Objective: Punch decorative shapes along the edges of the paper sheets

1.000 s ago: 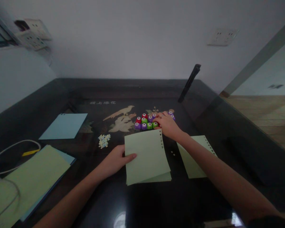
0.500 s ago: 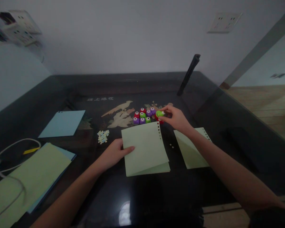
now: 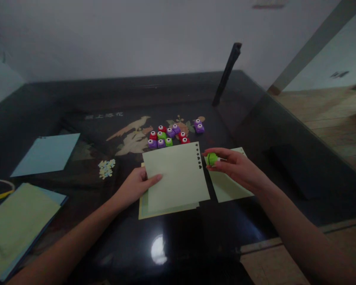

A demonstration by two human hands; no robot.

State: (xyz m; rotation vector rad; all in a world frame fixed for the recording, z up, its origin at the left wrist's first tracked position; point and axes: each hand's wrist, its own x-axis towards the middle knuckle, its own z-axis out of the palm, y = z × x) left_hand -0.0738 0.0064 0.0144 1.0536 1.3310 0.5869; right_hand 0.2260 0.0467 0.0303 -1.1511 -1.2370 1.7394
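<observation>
Pale green paper sheets (image 3: 178,174), loosely stacked, are gripped at the left edge by my left hand (image 3: 136,185), thumb on top and fingers beneath. Small star and heart shaped holes run down the top sheet's right edge. Just right of that edge, my right hand (image 3: 240,166) pinches a green craft paper punch (image 3: 212,159) between thumb and fingers. Behind the paper sit several red, green and purple punches (image 3: 161,135). Two purple punches (image 3: 199,128) stand apart to their right. Another punched green sheet (image 3: 225,184) lies partly under my right hand.
Paper cutouts (image 3: 106,169) lie in a small heap left of my left hand. Farther left are a blue sheet (image 3: 47,154) and a green and blue paper stack (image 3: 20,221). A dark upright stick (image 3: 228,73) rises at the back right.
My right hand has drawn the green punch from the group toward me, beside the paper's right edge. The sheets under my left hand have fanned out. The camera view has shifted.
</observation>
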